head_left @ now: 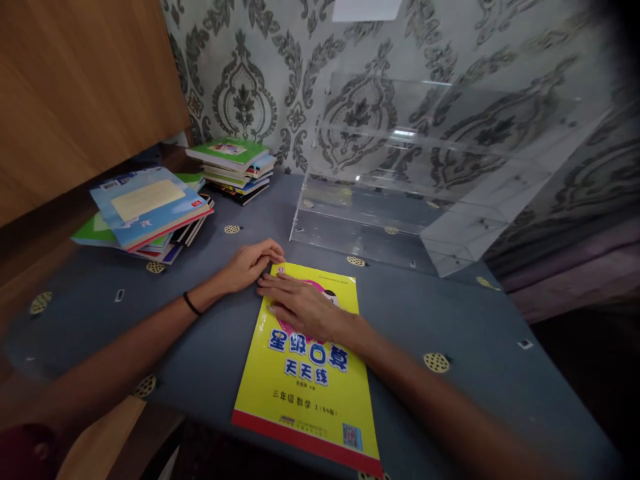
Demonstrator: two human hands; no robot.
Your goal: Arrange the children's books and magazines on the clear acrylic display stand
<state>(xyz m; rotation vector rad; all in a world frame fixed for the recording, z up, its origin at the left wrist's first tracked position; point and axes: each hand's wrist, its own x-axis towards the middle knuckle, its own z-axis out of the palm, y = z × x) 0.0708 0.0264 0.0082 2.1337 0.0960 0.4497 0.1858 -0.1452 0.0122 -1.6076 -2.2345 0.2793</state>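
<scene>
Fingers of the right hand (305, 303) lie flat and slightly apart across the upper cover of a yellow book (300, 407), tips pointing to its top left corner. Those of the left hand (250, 265) bend close together just beside that corner; whether they pinch it cannot be told. The book extends from the fingers toward the table's front edge, its long axis running front to back with a slight slant, and the right hand covers more of it. The cover looks smooth and glossy, a thin rectangle of paper with a red strip along the near end. A black band (191, 305) circles the left wrist. Beneath spreads the table (210, 353), matte blue-grey with pineapple prints. Along its left edge sits an uneven stack topped by a blue book (150, 200); toward the back left corner, another topped by a green book (245, 155). By the back edge stands a clear, tiered plastic rack (500, 207), before damask-patterned wallpaper (245, 107).
</scene>
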